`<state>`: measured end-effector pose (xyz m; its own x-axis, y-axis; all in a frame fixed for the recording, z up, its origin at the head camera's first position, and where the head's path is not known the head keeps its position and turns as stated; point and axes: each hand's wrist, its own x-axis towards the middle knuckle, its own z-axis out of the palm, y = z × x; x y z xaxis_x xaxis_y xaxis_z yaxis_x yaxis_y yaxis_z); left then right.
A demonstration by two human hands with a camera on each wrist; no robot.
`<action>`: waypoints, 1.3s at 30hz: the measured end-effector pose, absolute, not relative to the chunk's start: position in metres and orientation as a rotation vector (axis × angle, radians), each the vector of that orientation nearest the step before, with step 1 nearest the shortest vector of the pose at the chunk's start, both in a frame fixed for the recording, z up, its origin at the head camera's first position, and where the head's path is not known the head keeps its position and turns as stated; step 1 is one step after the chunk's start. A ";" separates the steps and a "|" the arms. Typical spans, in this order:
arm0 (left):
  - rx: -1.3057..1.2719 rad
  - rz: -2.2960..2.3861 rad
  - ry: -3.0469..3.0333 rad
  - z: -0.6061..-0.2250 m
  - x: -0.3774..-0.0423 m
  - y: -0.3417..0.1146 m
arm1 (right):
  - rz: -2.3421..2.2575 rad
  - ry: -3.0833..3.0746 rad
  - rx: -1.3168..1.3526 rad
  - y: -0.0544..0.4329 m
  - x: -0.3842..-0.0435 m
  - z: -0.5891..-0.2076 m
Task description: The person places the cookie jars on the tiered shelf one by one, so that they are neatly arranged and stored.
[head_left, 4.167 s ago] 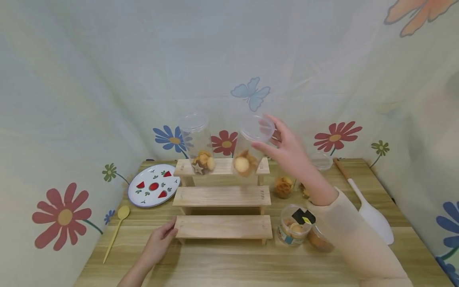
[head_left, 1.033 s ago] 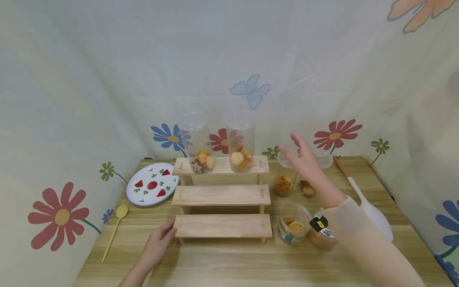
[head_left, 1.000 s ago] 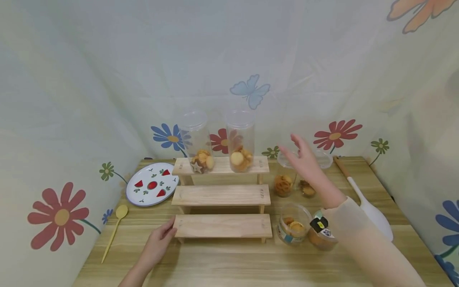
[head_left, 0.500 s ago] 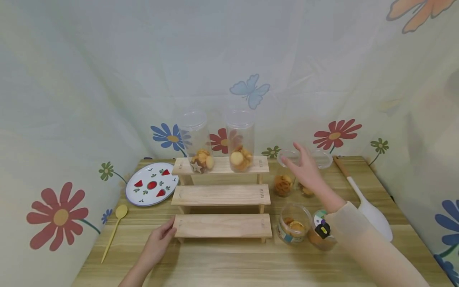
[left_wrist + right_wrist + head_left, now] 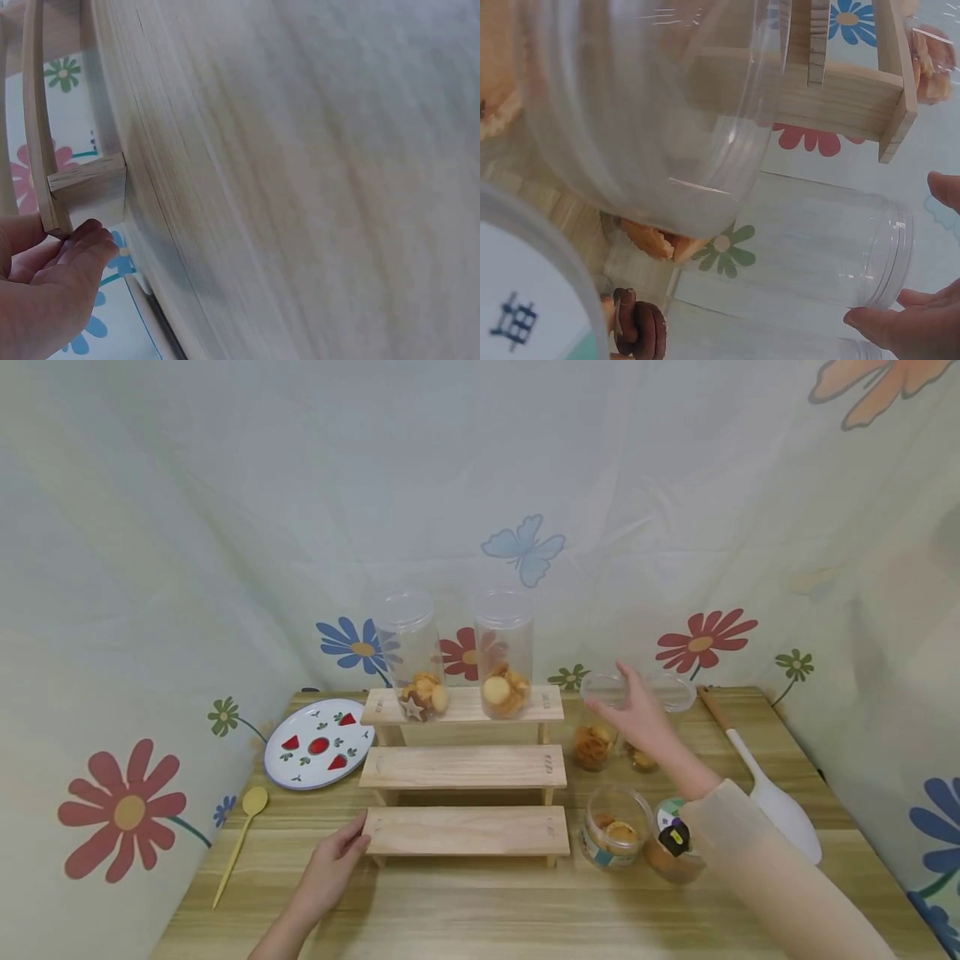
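Note:
My left hand [image 5: 330,864] pinches the left end of the bottom shelf of a three-step wooden stand [image 5: 465,831]; in the left wrist view its thumb and fingers [image 5: 79,259] lie on either side of that end. Over a tall clear jar [image 5: 592,747] of cookies, right of the stand, my right hand [image 5: 641,718] spreads thumb and fingers to either side of the lid. The right wrist view shows fingertips [image 5: 866,319] right at the lid's rim, with a gap on the opposite side. Two similar jars of cookies, the left [image 5: 423,693] and right [image 5: 506,689], stand upright on the top shelf.
Another tall jar [image 5: 675,693] stands partly behind my right hand. Nearer are two short cookie tubs, one open-looking [image 5: 615,831] and one with a black-marked lid [image 5: 672,852]. A white spatula [image 5: 780,810] lies far right. Left are a patterned plate [image 5: 300,752] and yellow spoon [image 5: 240,843].
The second tall jar, earlier in my right hand, now stands released on the top shelf. My right hand moved right, then down around another jar's lid. The left hand stayed put.

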<state>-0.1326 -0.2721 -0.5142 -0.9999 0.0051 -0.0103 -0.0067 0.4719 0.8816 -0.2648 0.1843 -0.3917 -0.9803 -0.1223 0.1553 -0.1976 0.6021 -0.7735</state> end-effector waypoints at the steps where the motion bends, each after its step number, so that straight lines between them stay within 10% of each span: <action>1: -0.005 1.605 2.689 -0.515 -0.133 -0.272 | 1.340 -2.742 0.271 0.184 -0.266 -0.391; 39: -0.029 1.597 2.707 -0.517 -0.134 -0.273 | 1.271 -2.762 0.225 0.185 -0.260 -0.385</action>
